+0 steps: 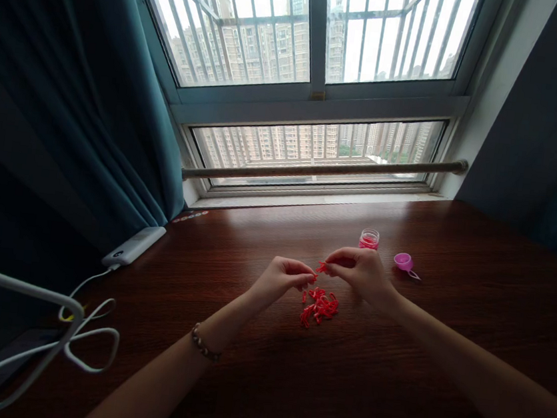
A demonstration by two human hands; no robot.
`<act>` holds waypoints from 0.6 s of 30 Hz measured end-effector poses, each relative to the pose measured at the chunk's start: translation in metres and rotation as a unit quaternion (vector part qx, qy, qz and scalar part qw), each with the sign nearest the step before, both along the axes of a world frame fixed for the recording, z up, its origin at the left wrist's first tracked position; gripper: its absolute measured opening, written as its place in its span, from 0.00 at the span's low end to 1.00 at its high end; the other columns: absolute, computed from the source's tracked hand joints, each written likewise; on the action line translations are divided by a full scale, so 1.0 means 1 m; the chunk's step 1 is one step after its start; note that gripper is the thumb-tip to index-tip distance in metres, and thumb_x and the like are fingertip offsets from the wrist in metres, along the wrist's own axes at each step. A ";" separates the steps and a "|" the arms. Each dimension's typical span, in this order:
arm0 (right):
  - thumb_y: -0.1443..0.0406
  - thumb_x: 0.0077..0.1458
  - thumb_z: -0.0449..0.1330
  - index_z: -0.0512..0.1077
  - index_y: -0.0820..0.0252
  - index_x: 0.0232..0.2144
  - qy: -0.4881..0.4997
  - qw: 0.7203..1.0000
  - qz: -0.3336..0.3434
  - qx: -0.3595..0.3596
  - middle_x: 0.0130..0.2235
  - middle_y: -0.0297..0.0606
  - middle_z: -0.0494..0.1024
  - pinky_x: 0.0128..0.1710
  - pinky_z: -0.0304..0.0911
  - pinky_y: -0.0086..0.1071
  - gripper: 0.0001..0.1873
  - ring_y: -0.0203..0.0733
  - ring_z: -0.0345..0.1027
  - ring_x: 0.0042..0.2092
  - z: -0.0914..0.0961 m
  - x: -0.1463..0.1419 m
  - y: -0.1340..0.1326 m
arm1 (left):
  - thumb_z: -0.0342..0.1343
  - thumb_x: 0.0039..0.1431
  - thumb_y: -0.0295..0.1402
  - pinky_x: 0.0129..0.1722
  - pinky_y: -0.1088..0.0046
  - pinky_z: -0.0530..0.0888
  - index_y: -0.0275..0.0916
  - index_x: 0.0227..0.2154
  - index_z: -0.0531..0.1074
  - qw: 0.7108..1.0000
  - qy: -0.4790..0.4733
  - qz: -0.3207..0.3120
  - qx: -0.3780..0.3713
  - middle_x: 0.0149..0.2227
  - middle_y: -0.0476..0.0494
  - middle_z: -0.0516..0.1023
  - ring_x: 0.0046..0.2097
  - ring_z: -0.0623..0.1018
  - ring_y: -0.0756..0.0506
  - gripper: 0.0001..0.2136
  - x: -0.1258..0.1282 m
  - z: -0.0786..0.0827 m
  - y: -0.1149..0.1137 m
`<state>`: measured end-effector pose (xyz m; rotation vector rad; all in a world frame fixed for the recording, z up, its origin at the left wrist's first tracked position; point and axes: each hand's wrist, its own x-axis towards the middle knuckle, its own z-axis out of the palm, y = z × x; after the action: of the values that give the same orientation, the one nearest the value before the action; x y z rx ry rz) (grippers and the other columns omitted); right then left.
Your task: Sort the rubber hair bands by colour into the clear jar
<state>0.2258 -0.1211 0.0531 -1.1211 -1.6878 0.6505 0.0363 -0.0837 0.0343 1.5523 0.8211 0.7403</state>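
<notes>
My left hand (280, 280) pinches a small red plastic piece (314, 277) between thumb and fingertips. Close by on the right, my right hand (362, 272) grips another small red plastic piece (321, 267), its little prongs sticking out to the left. The two pieces are very near each other; whether they touch I cannot tell. Below my fingers lies a loose pile of red plastic pieces (322, 306) of thin, curved shape, on the wooden table. Behind my right hand stands a clear jar (370, 237) without its lid, with red in it, its lower part hidden.
A pink lid (404, 262) with a loop lies right of the jar on the brown table (249, 380). At left are a white power strip (134, 246), a looped white cable (106, 350) and a white bent tube (23, 282). A metal rail (323, 171) crosses the window behind.
</notes>
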 end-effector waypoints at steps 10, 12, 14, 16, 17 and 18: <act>0.62 0.44 0.60 0.76 0.57 0.26 -0.179 0.939 -0.276 0.104 0.26 0.34 0.78 0.30 0.62 0.30 0.07 0.38 0.70 0.28 0.043 0.072 0.019 | 0.63 0.41 0.32 0.21 0.81 0.66 0.32 0.27 0.73 0.991 -0.082 0.081 -0.062 0.25 0.45 0.77 0.22 0.70 0.55 0.10 0.000 -0.008 0.006; 0.62 0.44 0.60 0.76 0.57 0.26 -0.218 0.927 -0.291 0.097 0.25 0.33 0.77 0.30 0.61 0.29 0.06 0.38 0.70 0.27 0.043 0.079 0.022 | 0.64 0.40 0.32 0.21 0.82 0.66 0.32 0.24 0.72 0.990 -0.085 0.094 -0.055 0.24 0.45 0.77 0.21 0.70 0.55 0.10 0.000 -0.007 0.006; 0.62 0.43 0.60 0.76 0.56 0.25 -0.252 0.922 -0.281 0.081 0.24 0.32 0.76 0.28 0.60 0.28 0.05 0.37 0.69 0.27 0.042 0.081 0.025 | 0.64 0.40 0.33 0.22 0.82 0.67 0.31 0.23 0.73 0.990 -0.078 0.104 -0.056 0.23 0.44 0.77 0.22 0.71 0.55 0.09 0.000 -0.007 0.007; 0.63 0.43 0.59 0.76 0.55 0.25 -0.285 0.921 -0.259 0.065 0.23 0.32 0.76 0.28 0.59 0.28 0.05 0.37 0.69 0.28 0.040 0.081 0.026 | 0.64 0.39 0.33 0.24 0.81 0.69 0.31 0.23 0.74 0.989 -0.068 0.117 -0.067 0.24 0.43 0.77 0.24 0.73 0.53 0.10 0.000 -0.006 0.008; 0.63 0.44 0.59 0.76 0.55 0.25 -0.299 0.920 -0.247 0.059 0.24 0.32 0.76 0.28 0.59 0.28 0.05 0.37 0.68 0.28 0.040 0.080 0.026 | 0.65 0.39 0.33 0.26 0.80 0.70 0.31 0.23 0.74 0.988 -0.063 0.122 -0.076 0.24 0.42 0.78 0.25 0.74 0.53 0.10 0.000 -0.007 0.008; 0.64 0.44 0.59 0.76 0.55 0.25 -0.311 0.919 -0.237 0.055 0.24 0.32 0.76 0.29 0.59 0.28 0.06 0.37 0.68 0.28 0.040 0.080 0.026 | 0.65 0.38 0.33 0.29 0.79 0.71 0.31 0.24 0.75 0.987 -0.060 0.125 -0.086 0.25 0.42 0.78 0.26 0.75 0.52 0.10 -0.001 -0.007 0.008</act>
<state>0.3058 -0.0951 0.0931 -1.6933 -1.8233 -0.1337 0.0356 -0.0754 0.0275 1.2518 0.9752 0.9109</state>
